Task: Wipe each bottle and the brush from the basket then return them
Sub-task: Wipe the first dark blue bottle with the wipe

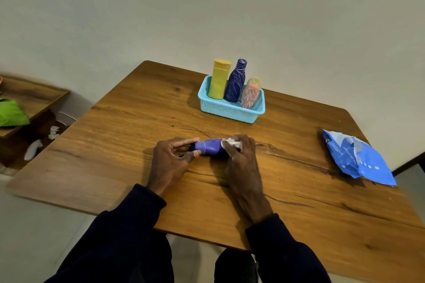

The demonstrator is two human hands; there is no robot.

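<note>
Head view: the purple bottle (210, 147) lies sideways low over the surface (115, 145), long axis left to right. The left hand (171, 156) pinches its cap end, the right hand (241, 156) wraps a white wipe (231, 143) round the other end. The basket (230, 114) stands beyond them.

A light blue basket (230, 111) holds a yellow bottle (219, 80), a navy bottle (235, 81) with pale scribbles and a pink scribbled bottle (250, 94), while the violet bottle (210, 147) lies on the brown wood-grain tabletop (299, 190).

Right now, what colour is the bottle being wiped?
The bottle under the wipe is purple; head view shows it best.
</note>
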